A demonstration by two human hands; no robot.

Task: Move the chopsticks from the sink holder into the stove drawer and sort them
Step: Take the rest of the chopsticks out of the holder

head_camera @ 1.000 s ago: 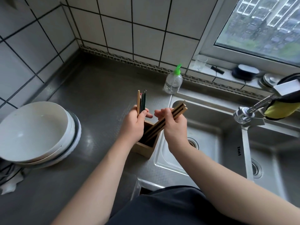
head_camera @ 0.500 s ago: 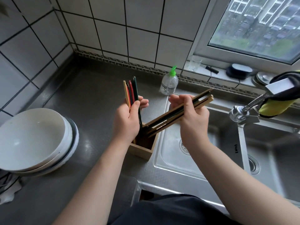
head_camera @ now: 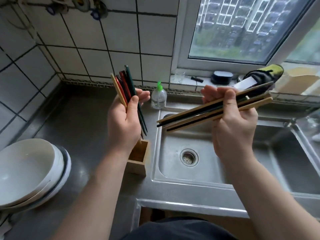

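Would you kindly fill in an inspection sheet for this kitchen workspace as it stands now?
Surface: steel counter with a double sink set in it.
Job's things: wooden holder stands on the counter beside the sink; coloured chopsticks and wood-and-dark chopsticks are both in hand.
Clutter: stacked white bowls, soap bottle, glass on the sill.
Grippers: left hand grips the coloured chopsticks upright; right hand grips the wood-and-dark chopsticks slanted over the sink.
Cables: blurred loops hang on the wall at the top, kind unclear.
Surroundings: tiled wall, window; no stove drawer in view.
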